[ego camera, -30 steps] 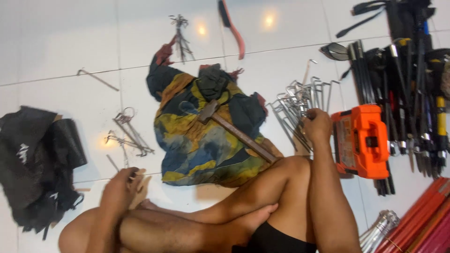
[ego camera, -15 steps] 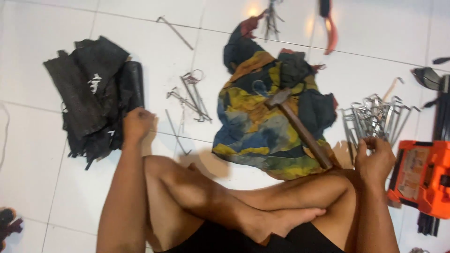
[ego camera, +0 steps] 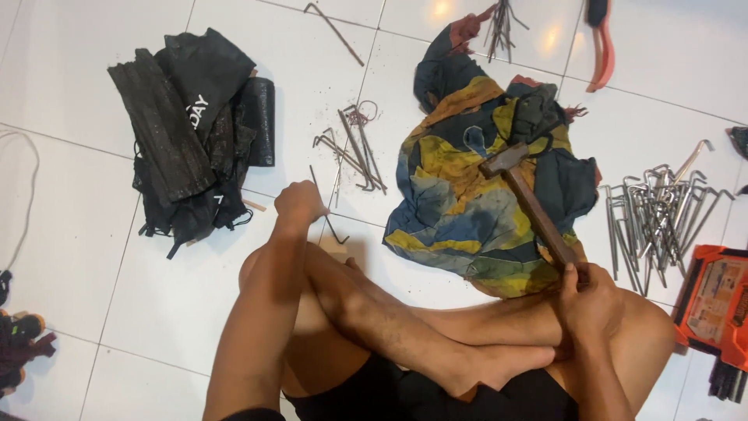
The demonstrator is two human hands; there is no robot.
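Bright, even light falls from overhead onto the white tiled floor [ego camera: 93, 234], with two warm glare spots on the glossy tiles at the far edge. Shadows are short and soft, one lying just beside the left hand [ego camera: 300, 201]. Focus is fairly sharp throughout, softening slightly toward the corners.

You see one hammer [ego camera: 530, 204] with a wooden handle, lying on one crumpled cloth [ego camera: 467, 203] of yellow and blue. One heap of black fabric [ego camera: 191, 132] lies at upper left. Metal pegs form three groups: a large pile [ego camera: 662, 214] at right, too tangled to count, a small cluster [ego camera: 354, 152] at centre, and a bundle [ego camera: 502, 23] at top. One single bent peg [ego camera: 333, 31] lies apart. You count one orange case [ego camera: 717, 300] and one red-handled tool [ego camera: 601, 47]. Two hands show: your left hand [ego camera: 300, 203] and your right hand [ego camera: 588, 300].
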